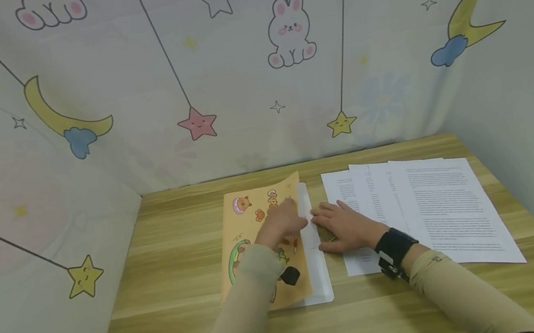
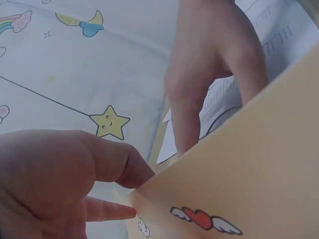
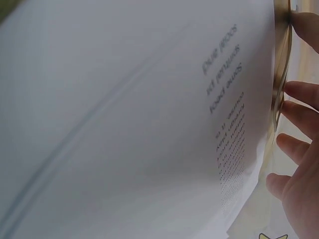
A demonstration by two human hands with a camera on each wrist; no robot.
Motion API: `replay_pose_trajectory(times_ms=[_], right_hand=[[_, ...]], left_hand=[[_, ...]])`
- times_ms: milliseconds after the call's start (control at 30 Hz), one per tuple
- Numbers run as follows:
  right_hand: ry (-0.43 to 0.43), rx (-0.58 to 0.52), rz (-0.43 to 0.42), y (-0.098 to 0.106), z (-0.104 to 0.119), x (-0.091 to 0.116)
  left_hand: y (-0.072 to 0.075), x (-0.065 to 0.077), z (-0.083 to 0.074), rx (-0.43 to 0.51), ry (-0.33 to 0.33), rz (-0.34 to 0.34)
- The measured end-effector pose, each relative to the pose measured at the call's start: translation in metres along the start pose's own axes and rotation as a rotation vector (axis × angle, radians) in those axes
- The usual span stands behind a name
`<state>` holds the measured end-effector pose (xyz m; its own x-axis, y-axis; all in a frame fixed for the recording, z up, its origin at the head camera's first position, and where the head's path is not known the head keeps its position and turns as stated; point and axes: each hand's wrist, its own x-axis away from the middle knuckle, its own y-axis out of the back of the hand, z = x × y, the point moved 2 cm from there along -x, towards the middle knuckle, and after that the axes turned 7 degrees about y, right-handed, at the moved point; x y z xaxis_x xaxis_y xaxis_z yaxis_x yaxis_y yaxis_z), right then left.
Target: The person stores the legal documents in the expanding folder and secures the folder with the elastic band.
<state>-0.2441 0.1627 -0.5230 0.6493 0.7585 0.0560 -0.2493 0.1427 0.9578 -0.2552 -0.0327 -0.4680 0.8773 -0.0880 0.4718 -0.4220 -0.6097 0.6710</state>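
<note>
An orange folder [image 1: 246, 221] printed with cartoon animals lies on the table, its front cover raised a little along the right edge. White inner layers [image 1: 320, 276] show beneath that edge. My left hand [image 1: 283, 223] reaches across the cover and pinches its edge between thumb and fingers; the left wrist view shows the lifted cover [image 2: 249, 164] close up. On the other side, my right hand [image 1: 345, 226] has its fingers spread, fingertips right at the folder's right edge. In the right wrist view those fingers [image 3: 296, 149] lie extended along the edge.
Several overlapping printed sheets [image 1: 449, 208] lie to the right, partly beneath my right wrist. A black strap [image 1: 396, 251] circles that wrist. Wood-grain tabletop [image 1: 176, 249] extends left of the folder. Pale cartoon-printed curtains [image 1: 243, 78] enclose the back and sides.
</note>
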Motion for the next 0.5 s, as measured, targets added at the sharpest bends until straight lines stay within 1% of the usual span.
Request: replay_pose_trajectory(times_ms=[67, 233, 333, 500], right_hand=[[-0.004, -0.003, 0.004, 0.001, 0.001, 0.0], [-0.017, 0.001, 0.017, 0.001, 0.001, 0.0], [-0.018, -0.002, 0.018, 0.001, 0.001, 0.0], [-0.011, 0.024, 0.021, 0.0, 0.0, -0.001]], left_hand=[[0.003, 0.0, 0.004, 0.089, 0.0, 0.03], [0.009, 0.002, 0.011, 0.238, -0.015, 0.099], [0.012, 0.004, 0.014, 0.288, -0.03, 0.134], [0.019, 0.008, 0.019, 0.329, -0.066, 0.188]])
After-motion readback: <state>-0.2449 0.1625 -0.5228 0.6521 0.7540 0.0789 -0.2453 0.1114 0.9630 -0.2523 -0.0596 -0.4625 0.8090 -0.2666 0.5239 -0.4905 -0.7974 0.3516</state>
